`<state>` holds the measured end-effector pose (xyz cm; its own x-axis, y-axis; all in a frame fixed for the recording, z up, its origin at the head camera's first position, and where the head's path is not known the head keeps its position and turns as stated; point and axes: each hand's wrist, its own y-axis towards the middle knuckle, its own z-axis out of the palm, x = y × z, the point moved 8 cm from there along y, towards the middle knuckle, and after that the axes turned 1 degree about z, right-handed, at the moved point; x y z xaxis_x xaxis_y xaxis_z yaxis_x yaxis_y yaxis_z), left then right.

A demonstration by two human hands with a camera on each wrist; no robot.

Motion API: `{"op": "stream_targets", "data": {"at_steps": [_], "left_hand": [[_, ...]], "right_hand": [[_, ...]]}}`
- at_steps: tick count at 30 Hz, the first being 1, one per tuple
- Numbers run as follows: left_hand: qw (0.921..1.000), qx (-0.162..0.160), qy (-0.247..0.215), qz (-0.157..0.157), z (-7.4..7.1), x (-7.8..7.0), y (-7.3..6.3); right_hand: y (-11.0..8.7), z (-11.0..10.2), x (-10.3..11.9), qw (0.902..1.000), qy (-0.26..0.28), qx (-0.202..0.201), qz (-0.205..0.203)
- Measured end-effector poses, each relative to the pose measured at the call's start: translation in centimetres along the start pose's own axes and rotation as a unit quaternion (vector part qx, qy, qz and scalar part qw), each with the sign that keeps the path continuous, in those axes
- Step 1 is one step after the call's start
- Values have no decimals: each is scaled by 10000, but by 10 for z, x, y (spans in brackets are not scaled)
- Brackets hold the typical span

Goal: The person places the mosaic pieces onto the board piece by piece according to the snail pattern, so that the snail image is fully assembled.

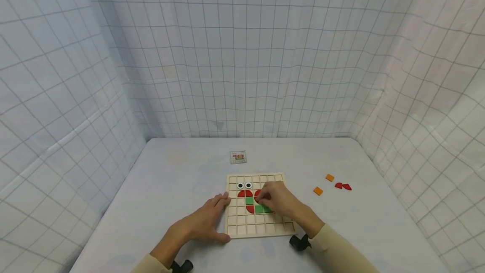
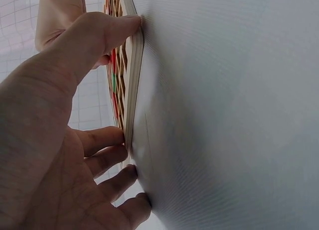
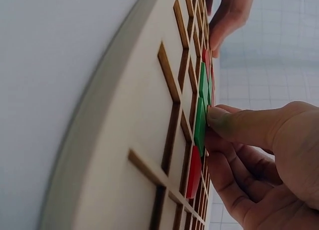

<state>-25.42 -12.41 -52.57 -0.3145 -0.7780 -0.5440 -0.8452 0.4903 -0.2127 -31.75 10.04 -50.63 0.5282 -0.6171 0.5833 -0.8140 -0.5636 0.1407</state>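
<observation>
Pale cream on the board (image 1: pixel 261 235), ruled into a square grid, with dark brown along its ridges. White with black dots for the eye tiles (image 1: pixel 240 186). Solid red on the curved pieces (image 1: pixel 250 209), solid green on the square pieces (image 1: pixel 249 201). Orange for the two loose squares (image 1: pixel 318 191), red for the two loose pieces (image 1: pixel 339 185). Red and orange print on the small card (image 1: pixel 238 157). Faintly blotched white tabletop (image 1: pixel 182 172), white curtains (image 1: pixel 227 56) in thin grey check, beige sleeves (image 1: pixel 337 250).

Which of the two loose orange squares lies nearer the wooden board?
The front orange square, just right of the wooden board. The other orange square sits farther back and farther right.
</observation>
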Motion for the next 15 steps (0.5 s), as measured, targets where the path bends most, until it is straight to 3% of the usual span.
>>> {"op": "stream_targets", "data": {"at_steps": [7,15], "left_hand": [[10000,-23,-28,12,2,1,0],[10000,-41,-52,-10,0,-1,0]], "right_hand": [[-6,-9,0,9995,-89,-228,-174],[-18,-28,-16,9980,-272,-546,154]]}}
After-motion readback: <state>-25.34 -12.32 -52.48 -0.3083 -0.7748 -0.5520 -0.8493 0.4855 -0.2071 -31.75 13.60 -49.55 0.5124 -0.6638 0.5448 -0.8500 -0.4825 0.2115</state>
